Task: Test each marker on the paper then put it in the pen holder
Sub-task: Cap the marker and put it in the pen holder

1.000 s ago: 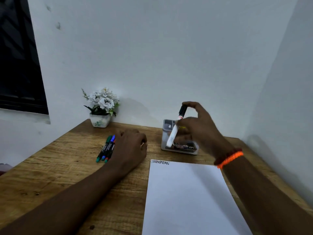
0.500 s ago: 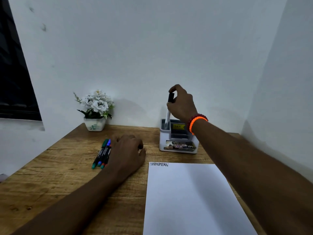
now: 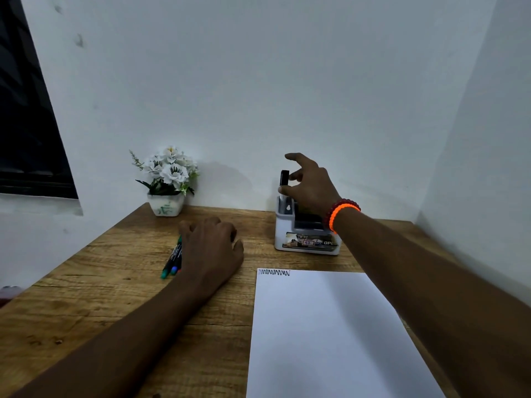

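A white marker with a black cap (image 3: 284, 178) stands upright in the left slot of the white pen holder (image 3: 304, 245) at the back of the desk. My right hand (image 3: 311, 188) is at the holder, thumb and middle finger on the marker's top, index finger lifted off. My left hand (image 3: 211, 248) lies palm down on the desk, partly covering three markers (image 3: 172, 261) with green, blue and red ends. The white paper (image 3: 324, 334) lies in front of the holder, with a black zigzag test mark (image 3: 274, 273) at its top left corner.
A white pot of white flowers (image 3: 166, 208) stands at the back left against the wall. The wooden desk (image 3: 100, 297) fits into a corner, with a wall close on the right. A dark window (image 3: 26, 124) is at the far left.
My right hand carried the black-capped marker from in front of the holder up over it and lowered it into the left slot. The left hand slid slightly further over the three markers.
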A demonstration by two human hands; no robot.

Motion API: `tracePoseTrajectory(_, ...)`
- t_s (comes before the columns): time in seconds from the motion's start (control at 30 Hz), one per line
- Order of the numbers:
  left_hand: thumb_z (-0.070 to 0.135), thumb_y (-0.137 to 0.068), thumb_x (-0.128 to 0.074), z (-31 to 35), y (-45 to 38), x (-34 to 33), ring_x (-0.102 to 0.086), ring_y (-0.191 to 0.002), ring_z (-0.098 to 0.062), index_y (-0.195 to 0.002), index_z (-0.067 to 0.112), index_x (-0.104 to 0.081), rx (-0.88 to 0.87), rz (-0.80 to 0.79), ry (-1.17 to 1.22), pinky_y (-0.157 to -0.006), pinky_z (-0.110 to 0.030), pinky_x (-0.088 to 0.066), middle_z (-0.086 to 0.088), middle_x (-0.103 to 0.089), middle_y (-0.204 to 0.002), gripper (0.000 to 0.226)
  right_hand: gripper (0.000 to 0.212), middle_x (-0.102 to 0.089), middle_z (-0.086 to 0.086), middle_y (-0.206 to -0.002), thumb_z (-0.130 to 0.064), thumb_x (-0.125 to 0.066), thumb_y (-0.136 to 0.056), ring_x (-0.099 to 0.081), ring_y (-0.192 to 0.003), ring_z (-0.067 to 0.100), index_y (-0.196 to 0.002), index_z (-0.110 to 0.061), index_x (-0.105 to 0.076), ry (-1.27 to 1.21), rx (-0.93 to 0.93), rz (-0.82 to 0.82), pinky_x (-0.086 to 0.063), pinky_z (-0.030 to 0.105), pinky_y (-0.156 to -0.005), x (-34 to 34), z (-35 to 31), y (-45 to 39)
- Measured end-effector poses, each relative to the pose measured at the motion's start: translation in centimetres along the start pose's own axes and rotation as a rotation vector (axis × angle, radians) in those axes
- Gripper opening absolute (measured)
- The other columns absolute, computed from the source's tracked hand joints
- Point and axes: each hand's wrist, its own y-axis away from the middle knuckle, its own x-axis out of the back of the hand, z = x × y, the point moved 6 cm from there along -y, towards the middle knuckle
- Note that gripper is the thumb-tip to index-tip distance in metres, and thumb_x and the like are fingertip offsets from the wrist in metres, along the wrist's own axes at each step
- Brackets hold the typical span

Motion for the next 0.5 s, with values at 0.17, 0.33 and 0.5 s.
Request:
tracePoseTrajectory(0.17,0.05,-0.087,-0.061,-0.6,-0.1,0.4,-0.058,-0.099,-0.02,-0.082,0.026,-0.063,0.046,-0.059,-0.084,-0.099,-0.046,-0.032,0.006,-0.056,-0.086,0.025,0.043,-0.067,0.006,-0.117,0.002,-0.062,-0.094,-0.064,-0.1,0.017,-0.132,-0.018,-0.067,-0.007,0.023,0.191,-0.044,0.0,-0.062,2.9,-2.0,3.5)
tracePoseTrajectory(0.33,0.044,-0.087,-0.06,-0.2,0.2,0.5,-0.059,-0.1,-0.023,-0.078,0.026,-0.054,0.045,-0.097,-0.112,-0.101,-0.048,-0.033,0.002,-0.062,-0.093,0.021,0.019,-0.076,-0.007,-0.09,-0.006,-0.07,-0.09,-0.069,-0.084,0.0,-0.093,-0.021,-0.08,0.019,0.027,0.131,-0.045,0.003,-0.066,3.5,-2.6,9.7)
tracePoseTrajectory(0.5,0.039,-0.089,-0.062,0.4,0.5,0.6,-0.059,-0.106,-0.026,-0.089,0.025,-0.067,0.01,-0.084,-0.12,-0.103,-0.048,-0.033,-0.002,-0.066,-0.1,0.014,0.01,-0.075,-0.01,-0.085,-0.008,-0.077,-0.09,-0.069,-0.079,-0.006,-0.089,-0.017,-0.081,0.017,0.003,0.107,-0.046,0.002,-0.067,2.4,-0.1,14.3)
